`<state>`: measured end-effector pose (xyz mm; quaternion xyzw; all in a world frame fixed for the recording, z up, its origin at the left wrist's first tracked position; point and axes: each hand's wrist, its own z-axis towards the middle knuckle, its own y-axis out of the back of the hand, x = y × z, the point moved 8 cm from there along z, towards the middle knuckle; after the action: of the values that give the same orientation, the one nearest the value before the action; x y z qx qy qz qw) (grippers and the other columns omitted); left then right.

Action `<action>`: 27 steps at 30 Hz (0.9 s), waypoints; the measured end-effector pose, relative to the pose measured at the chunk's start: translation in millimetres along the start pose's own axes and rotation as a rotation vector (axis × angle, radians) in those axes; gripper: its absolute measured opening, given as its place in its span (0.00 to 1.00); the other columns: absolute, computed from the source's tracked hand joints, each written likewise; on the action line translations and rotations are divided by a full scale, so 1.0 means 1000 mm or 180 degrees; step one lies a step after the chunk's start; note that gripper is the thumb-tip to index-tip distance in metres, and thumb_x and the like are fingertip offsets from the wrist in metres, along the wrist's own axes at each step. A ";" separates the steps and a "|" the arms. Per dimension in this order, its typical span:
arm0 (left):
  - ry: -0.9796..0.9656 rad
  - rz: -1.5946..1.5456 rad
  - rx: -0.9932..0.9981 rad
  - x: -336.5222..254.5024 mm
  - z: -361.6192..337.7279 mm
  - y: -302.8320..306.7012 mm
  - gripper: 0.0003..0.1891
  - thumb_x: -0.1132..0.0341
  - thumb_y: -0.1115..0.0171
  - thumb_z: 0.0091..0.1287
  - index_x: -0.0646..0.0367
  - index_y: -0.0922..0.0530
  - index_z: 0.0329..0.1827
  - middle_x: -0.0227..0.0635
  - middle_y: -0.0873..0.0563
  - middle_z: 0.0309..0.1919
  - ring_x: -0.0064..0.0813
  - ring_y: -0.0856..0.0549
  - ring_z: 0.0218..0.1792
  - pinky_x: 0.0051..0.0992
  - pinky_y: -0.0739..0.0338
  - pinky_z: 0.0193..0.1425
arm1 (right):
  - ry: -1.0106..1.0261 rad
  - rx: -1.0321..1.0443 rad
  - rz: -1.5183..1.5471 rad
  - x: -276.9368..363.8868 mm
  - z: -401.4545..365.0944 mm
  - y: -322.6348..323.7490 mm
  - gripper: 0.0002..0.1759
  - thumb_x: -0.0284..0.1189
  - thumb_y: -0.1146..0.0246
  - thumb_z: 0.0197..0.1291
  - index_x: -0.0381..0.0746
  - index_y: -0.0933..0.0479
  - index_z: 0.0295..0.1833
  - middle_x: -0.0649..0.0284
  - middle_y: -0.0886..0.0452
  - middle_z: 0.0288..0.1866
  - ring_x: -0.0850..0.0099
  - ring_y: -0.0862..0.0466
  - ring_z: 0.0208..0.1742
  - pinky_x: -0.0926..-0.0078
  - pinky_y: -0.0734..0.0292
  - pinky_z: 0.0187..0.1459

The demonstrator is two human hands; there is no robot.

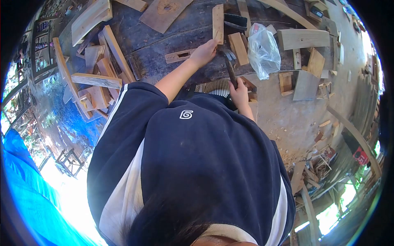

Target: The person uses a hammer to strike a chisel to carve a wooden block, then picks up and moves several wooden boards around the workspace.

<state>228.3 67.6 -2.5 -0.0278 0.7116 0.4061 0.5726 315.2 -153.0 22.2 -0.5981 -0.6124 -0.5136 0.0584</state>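
Observation:
My left hand (205, 53) is closed at the near end of a narrow, light wooden block (218, 22), which points away from me over the dark workbench (152, 53). In my right hand (239, 96) is the dark handle of a claw hammer (230, 69). Its metal head lies just below the block's near end, with a small gap visible. Left of my left hand lies a wooden piece with a long slot (176, 56). A short wooden block (238, 48) sits right of the hammer head, beside a clear plastic bag (262, 51).
A dark curved object (235, 21) lies beyond the hammer. Wooden boards and frame pieces (102, 69) pile up on the left. A wide board (164, 14) is at the far side, a curved plank (303, 39) at right. Wood scraps (312, 172) litter the floor at lower right.

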 end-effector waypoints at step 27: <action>-0.0097 -0.0546 -0.0043 0.028 -0.003 -0.011 0.31 0.79 0.36 0.62 0.55 0.36 0.68 0.34 0.25 0.38 0.31 0.20 0.40 0.28 0.21 0.47 | 0.0119 0.0103 -0.0453 0.016 0.010 -0.008 0.16 0.43 0.39 0.68 0.42 0.27 0.50 0.41 0.15 0.37 0.37 0.17 0.43 0.43 0.24 0.42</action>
<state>221.9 70.5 -31.5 -0.0863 0.6951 0.3607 0.6159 310.0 -133.2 24.4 -0.5423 -0.6604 -0.5176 0.0429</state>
